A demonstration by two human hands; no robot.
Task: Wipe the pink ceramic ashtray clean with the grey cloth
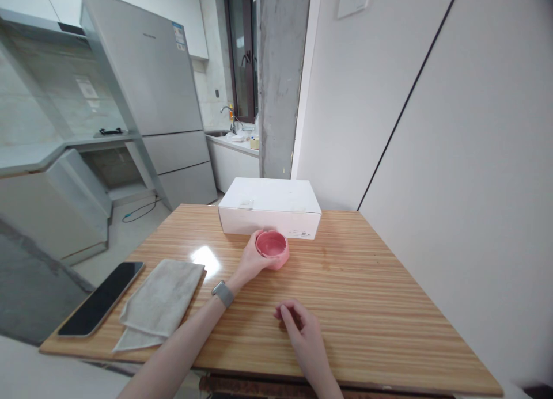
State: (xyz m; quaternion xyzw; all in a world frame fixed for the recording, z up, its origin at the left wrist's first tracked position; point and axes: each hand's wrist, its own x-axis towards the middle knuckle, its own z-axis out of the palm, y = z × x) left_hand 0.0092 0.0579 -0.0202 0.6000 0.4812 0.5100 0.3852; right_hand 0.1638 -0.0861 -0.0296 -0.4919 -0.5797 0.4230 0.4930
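Note:
A round pink ashtray [273, 247] with notches in its rim is upright, close in front of the white box. My left hand [252, 258] grips it from the left side, thumb near the front and fingers behind. Whether its base touches the table is hard to tell. My right hand [300, 324] is nearer to me, low over the table, with its fingers curled in toward the thumb and nothing visible in them. A watch with a grey band [223, 293] is on my left wrist.
A white cardboard box [268, 221] sits at the far side of the wooden table [367, 295]. On the left lie a folded grey cloth [162, 301] and a dark-screened phone or tablet [101, 300]. A white wall [466, 157] borders the right; a fridge [147, 82] stands beyond.

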